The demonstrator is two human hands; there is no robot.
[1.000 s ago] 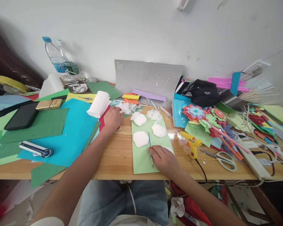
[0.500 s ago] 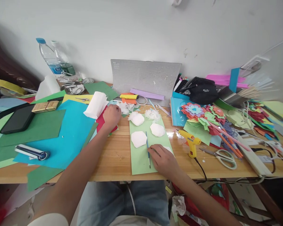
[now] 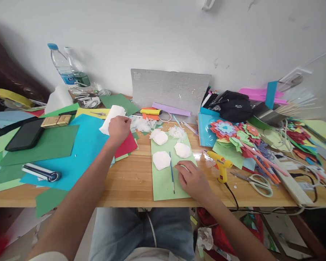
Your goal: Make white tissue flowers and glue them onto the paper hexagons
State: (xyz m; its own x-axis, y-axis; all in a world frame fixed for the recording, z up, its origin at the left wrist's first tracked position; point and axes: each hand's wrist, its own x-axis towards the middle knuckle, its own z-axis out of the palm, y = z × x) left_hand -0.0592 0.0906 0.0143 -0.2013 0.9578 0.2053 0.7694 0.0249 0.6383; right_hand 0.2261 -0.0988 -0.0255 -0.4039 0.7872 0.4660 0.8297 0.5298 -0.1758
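My left hand (image 3: 120,129) is at the right side of a folded white tissue stack (image 3: 112,115), partly covering it. Its fingers are curled closed, and whatever they hold is hidden. Red paper (image 3: 127,145) lies under and beside that wrist. My right hand (image 3: 193,179) rests on a light green sheet (image 3: 160,188), its fingers loosely bent and apart. A thin blue paintbrush (image 3: 172,174) lies just left of its fingertips, apart from them. On the sheet are several white cut tissue pieces (image 3: 162,160) and a ruffled white tissue clump (image 3: 177,133).
White tissue scraps (image 3: 142,123) lie behind the sheet. A yellow glue gun (image 3: 221,166), scissors (image 3: 259,184) and paper flowers (image 3: 224,128) are to the right. At left are a stapler (image 3: 40,172), a phone (image 3: 25,135) and blue paper (image 3: 91,145). A grey cutting mat (image 3: 171,88) leans on the wall.
My left hand has moved left from above the red paper and scraps to the tissue stack. My right hand has slid slightly right, away from the paintbrush.
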